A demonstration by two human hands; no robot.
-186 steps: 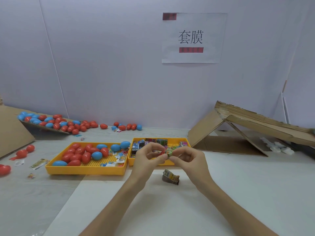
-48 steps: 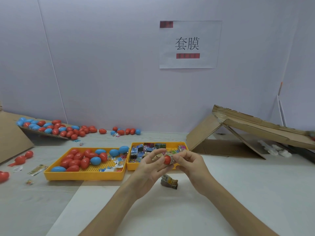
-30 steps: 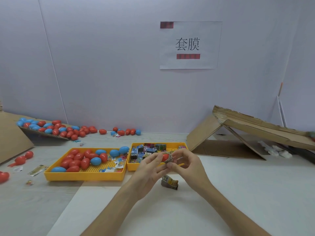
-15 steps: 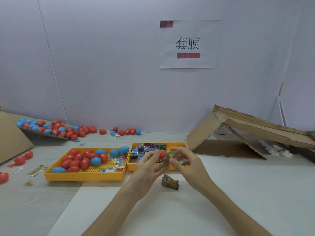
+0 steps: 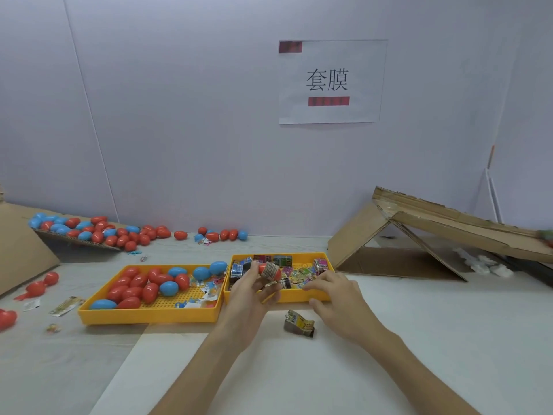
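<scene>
Egg first: it sits at the fingertips of the left hand, pinched there and raised just above the near edge of the right-hand tray. Its long axis runs roughly crosswise to the forearm, with the end toward the right hand dipping a little. A printed band wraps its middle, and red shell shows at both ends.

The right hand holds nothing. Its fingers are relaxed and spread, palm down, and it hovers just to the right of the egg, near it but apart from it. Its fingertips are over the front of the same tray, among the loose wrappers.

Below the gap between the two hands, on the table, lies a folded wrapper, closer to the right hand than to the left. Farther left of the left hand is the second tray, with bare red and blue eggs in it. Well beyond the right hand, a cardboard ramp slopes.

The banding looks done — so the egg probably needs sending off next. If it goes to the ramp, it has to cross in front of the free right hand, and since its axis already points that way, a hand-over end first seems easier than a long reach with the left.
</scene>
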